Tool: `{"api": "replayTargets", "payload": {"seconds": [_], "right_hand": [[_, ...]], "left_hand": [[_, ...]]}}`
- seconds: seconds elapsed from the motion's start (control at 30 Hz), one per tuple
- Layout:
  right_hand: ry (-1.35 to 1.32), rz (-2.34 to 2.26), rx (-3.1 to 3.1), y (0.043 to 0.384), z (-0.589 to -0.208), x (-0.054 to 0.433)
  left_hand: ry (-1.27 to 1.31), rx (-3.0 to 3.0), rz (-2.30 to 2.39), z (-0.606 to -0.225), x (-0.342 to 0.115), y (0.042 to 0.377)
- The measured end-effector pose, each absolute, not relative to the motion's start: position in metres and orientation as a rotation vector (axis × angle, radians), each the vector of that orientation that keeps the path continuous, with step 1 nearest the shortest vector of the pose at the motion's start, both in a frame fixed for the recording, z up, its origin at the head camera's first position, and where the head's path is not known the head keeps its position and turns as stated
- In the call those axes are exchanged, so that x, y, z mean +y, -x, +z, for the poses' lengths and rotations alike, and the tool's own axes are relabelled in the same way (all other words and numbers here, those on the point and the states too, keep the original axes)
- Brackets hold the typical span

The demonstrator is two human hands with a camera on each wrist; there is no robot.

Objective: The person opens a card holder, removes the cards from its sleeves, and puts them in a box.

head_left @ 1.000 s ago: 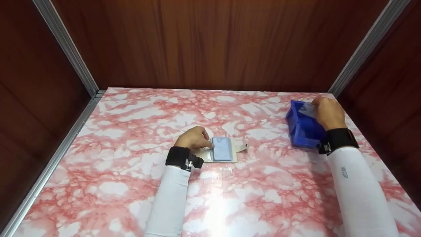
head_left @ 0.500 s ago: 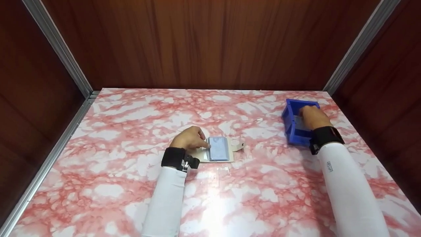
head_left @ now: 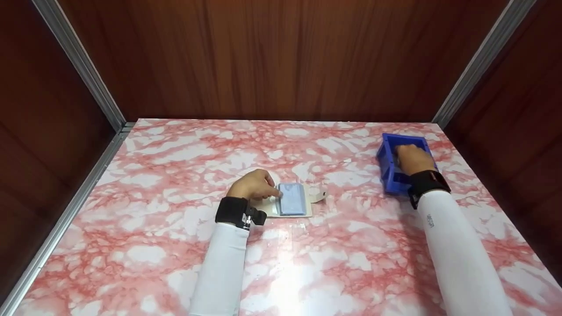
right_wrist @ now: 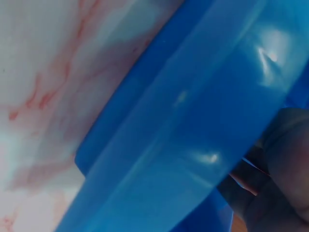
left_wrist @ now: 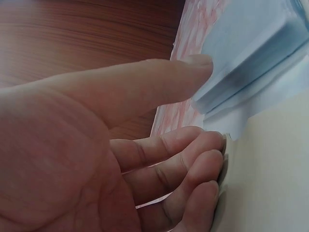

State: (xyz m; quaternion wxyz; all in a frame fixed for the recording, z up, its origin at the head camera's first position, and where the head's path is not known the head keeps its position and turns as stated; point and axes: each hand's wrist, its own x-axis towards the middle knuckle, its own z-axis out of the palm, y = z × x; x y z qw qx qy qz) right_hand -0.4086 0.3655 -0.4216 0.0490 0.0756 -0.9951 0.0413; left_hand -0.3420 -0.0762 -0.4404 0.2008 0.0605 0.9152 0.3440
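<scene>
A card holder with a cream cover (head_left: 270, 210) lies spread on the table, its bluish plastic sleeves (head_left: 292, 199) in a flat stack and its snap strap (head_left: 319, 196) to the right. My left hand (head_left: 254, 185) is at its left side. In the left wrist view the straight thumb (left_wrist: 188, 72) reaches the edge of the sleeves, while the bent fingers rest against the cover. My right hand (head_left: 415, 159) reaches down into a blue plastic bin (head_left: 386, 169). Its fingertips are hidden by the bin, and whether they hold a card cannot be seen.
The table (head_left: 175, 263) has a red-and-white marbled top. Dark wood panels (head_left: 263, 57) close it in at the back and both sides, with metal posts (head_left: 79, 61) in the corners. A small white scrap (head_left: 347, 160) lies left of the bin.
My right hand has gone down and left into the bin; the greyish card it held at the rim has dropped almost out of sight. My left hand has stayed at the card holder.
</scene>
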Motion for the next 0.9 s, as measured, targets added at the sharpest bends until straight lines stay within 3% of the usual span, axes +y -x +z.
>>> {"api": "replayTargets", "payload": {"seconds": [0.3, 0.57, 0.73, 0.9], "right_hand": [[-0.252, 0.112, -3.03, 0.409, -0.427, 0.368], [-0.114, 0.329, -2.66, 0.405, -0.4, 0.366], [-0.021, 0.528, -2.248, 0.396, -0.374, 0.331], [-0.267, 0.592, -2.15, 0.373, -0.357, 0.269]], "left_hand": [[-0.173, 2.55, 1.011, -0.44, -0.078, 0.342], [-0.207, 2.546, 1.039, -0.442, -0.079, 0.343], [-0.2, 2.537, 1.072, -0.443, -0.079, 0.345], [-0.217, 2.535, 1.072, -0.445, -0.078, 0.347]]}}
